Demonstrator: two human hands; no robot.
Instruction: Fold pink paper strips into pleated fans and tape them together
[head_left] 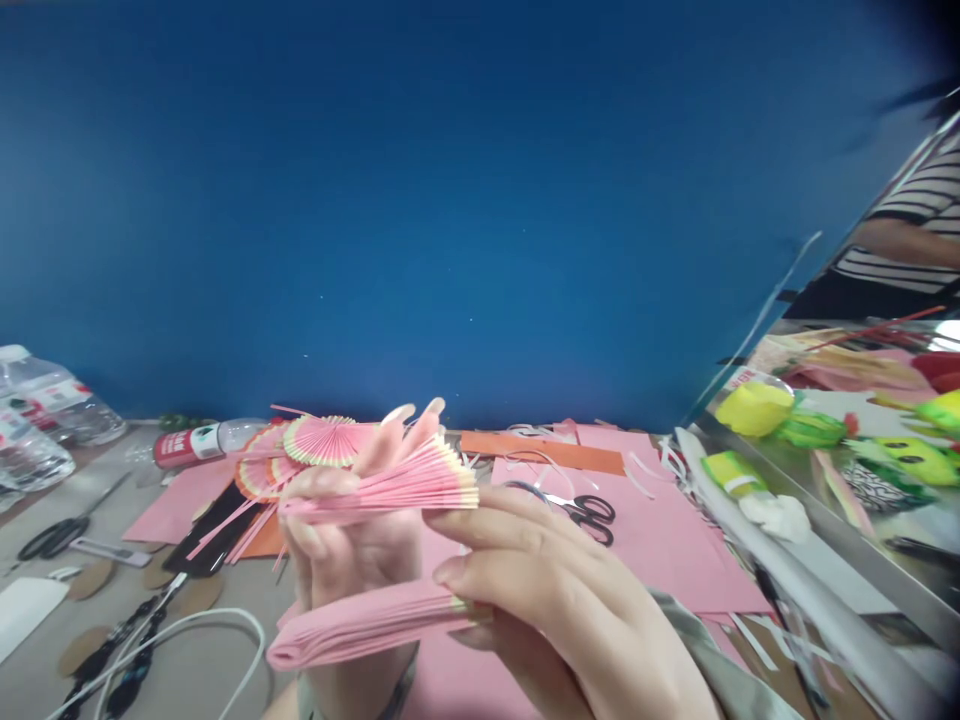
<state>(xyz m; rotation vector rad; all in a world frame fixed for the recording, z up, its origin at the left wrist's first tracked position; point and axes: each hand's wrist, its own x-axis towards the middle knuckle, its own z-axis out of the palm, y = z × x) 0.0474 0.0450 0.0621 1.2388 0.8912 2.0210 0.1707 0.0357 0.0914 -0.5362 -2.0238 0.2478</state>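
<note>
- Head view: left hand (352,555) closed round the pleated pink paper (390,488), held up above the table (199,675).
- Right hand (555,610) pinches the lower yellow-edged end, thumb on top; forefinger touches the upper end.
- Risk: if either pinch slackens, the pleats may spring open; the upper leaves splay.
- Risk: a hard squeeze could crush the creases.
- Scissors (589,510) lie behind, apart.

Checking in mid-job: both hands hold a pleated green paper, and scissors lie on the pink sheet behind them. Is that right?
Not quite: the pleated paper is pink, not green. The head view shows the left hand and right hand both holding it, and the scissors do lie on the pink sheet behind them.
</note>
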